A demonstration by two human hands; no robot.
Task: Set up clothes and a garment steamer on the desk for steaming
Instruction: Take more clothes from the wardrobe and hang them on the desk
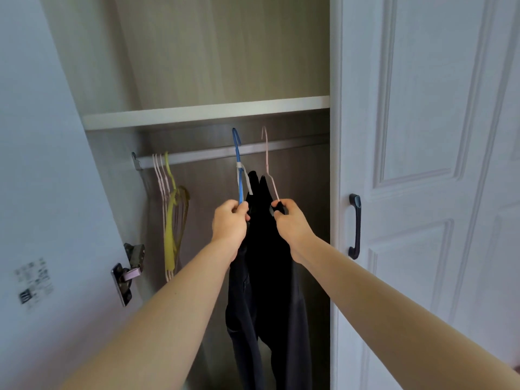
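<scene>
Fetching the clothes from the wardrobe: the person is standing before the open compartment and is reaching in with both arms. The left hand [230,220] is curling its fingers tightly round the lower neck of the blue hanger [240,190], while the right hand [291,220] is pinching the wire of the pink hanger [266,156] between thumb and fingers, apparently with a fold of black cloth in the same pinch. The dark garments [268,277] are hanging from these two hangers, between and below the wrists, and are trailing out of the bottom of the view. Both hooks are showing above the hanging rail [197,156], just under the shelf [205,112]; whether they are clear of the rail cannot be told. A bunch of spare hangers [172,209], yellow and pale pink, is hanging at the left end of the rail, well apart from the hands. The closed door [422,164] with its dark handle [355,226] is standing to the right, the opened door [42,136] with its hinge [130,266] to the left. Neither desk nor steamer is appearing in view, so the task is judged to be at its first step. The next move is calling for drawing both hooks nearer, clear of rail and shelf, without letting the garments slip, then carrying them to the desk.
</scene>
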